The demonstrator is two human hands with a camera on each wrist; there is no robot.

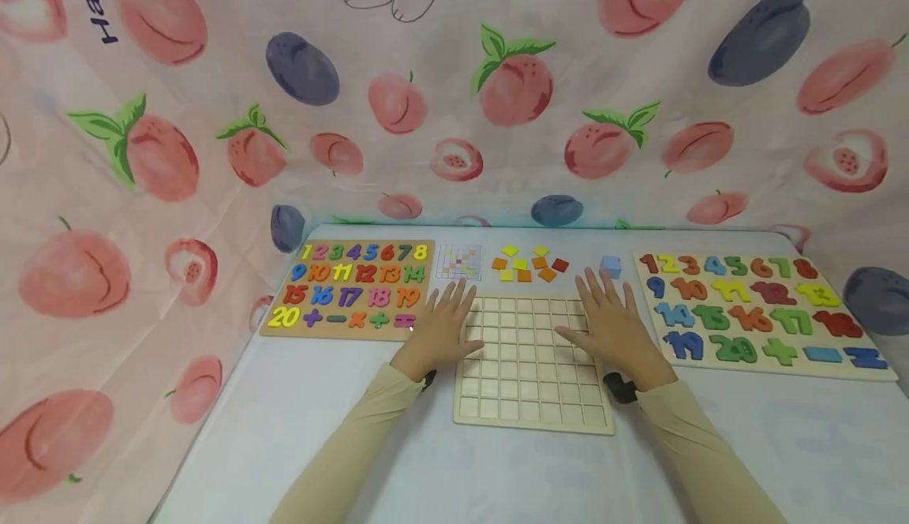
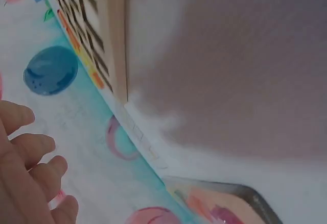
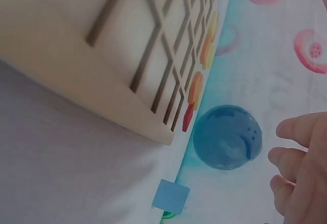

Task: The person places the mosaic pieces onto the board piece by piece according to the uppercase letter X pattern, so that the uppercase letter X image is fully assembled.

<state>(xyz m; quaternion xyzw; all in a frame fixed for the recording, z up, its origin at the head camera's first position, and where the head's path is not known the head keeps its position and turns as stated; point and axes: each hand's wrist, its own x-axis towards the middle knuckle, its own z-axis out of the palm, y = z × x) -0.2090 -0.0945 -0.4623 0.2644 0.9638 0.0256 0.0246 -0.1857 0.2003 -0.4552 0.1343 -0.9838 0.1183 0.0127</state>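
Note:
A pale wooden grid board (image 1: 529,366) lies on the white table, its square cells bare. My left hand (image 1: 443,323) is at its left edge with fingers spread and thumb over the board. On the opposite side, my right hand (image 1: 612,323) has its fingers spread, the thumb reaching over the cells. Neither hand holds anything; whether they touch the board I cannot tell. Beyond the board lie several loose square tiles (image 1: 521,264) in yellow, orange and red. A small card with a coloured grid pattern (image 1: 458,262) is left of them, and a light blue block (image 1: 611,266) stands to their right.
On the left is a number puzzle board (image 1: 284,332) with colourful numerals and signs. Another number puzzle board (image 1: 746,365) lies on the right. A fruit-printed cloth (image 1: 426,50) hangs behind the table (image 1: 525,477) and along its left side.

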